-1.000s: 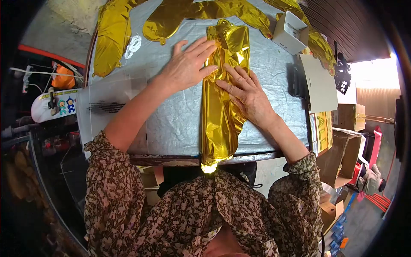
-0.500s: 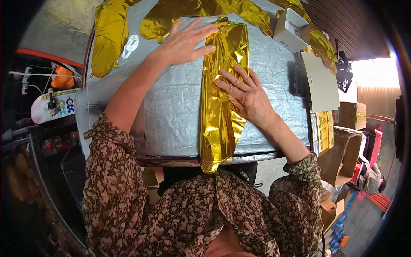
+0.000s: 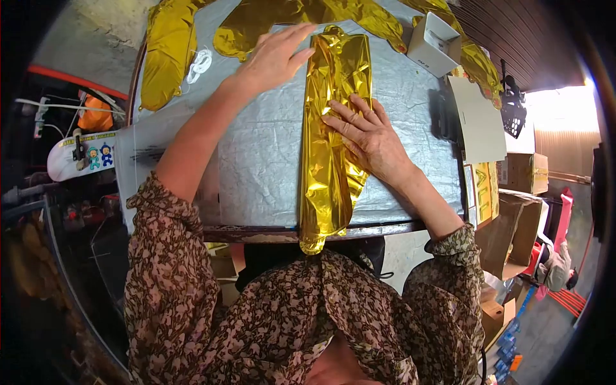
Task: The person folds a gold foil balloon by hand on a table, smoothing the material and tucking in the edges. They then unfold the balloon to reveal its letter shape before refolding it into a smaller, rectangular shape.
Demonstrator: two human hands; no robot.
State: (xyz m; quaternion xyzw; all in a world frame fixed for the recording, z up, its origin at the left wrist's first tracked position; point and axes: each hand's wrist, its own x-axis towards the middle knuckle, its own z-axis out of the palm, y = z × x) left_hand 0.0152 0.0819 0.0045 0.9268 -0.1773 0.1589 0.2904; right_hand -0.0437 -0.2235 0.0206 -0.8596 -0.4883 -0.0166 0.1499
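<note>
A deflated gold foil balloon (image 3: 324, 186), folded lengthwise into a long strip, lies across the table. Its near end hangs over the front edge toward my body. My right hand (image 3: 373, 138) rests flat on the strip's right side, fingers spread over the creased foil. Up at the far end, my left hand (image 3: 274, 59) is just left of the strip with fingers stretched out, thumb tip close to the foil's edge. Neither hand grasps anything.
More gold foil balloons (image 3: 168, 58) lie along the table's far side. White string (image 3: 199, 65) is coiled at the upper left, and an open white box (image 3: 433, 46) stands at the upper right. Cardboard boxes (image 3: 511, 234) are stacked beyond the right edge of the silvery table cover (image 3: 256, 154).
My left hand has shifted left, off the top of the foil strip. My right hand stays in about the same place on it.
</note>
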